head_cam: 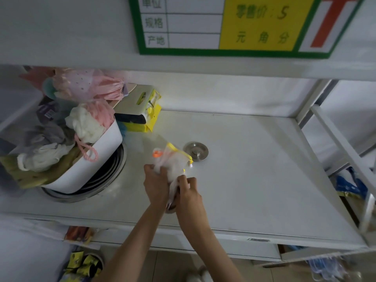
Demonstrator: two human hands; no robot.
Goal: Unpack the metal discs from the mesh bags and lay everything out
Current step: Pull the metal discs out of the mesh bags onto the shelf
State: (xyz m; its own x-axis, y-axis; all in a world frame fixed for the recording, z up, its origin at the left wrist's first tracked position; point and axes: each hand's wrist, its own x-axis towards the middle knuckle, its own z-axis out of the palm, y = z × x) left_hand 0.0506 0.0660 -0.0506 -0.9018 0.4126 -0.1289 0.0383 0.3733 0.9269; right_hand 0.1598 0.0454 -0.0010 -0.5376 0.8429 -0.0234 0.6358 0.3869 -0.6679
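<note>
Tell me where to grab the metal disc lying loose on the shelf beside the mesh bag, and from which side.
Take the metal disc by the small raised knob at its centre, pinching it from straight above. The disc lies flat on the shelf with a thin, low rim that probably gives fingers little to get under. Both hands, left hand and right hand, are busy with the mesh bag.

Mesh bag (175, 165) blurred above fingers (184, 180); disc (171, 208) below fingers mostly hidden; bag contents unreadable.
</note>
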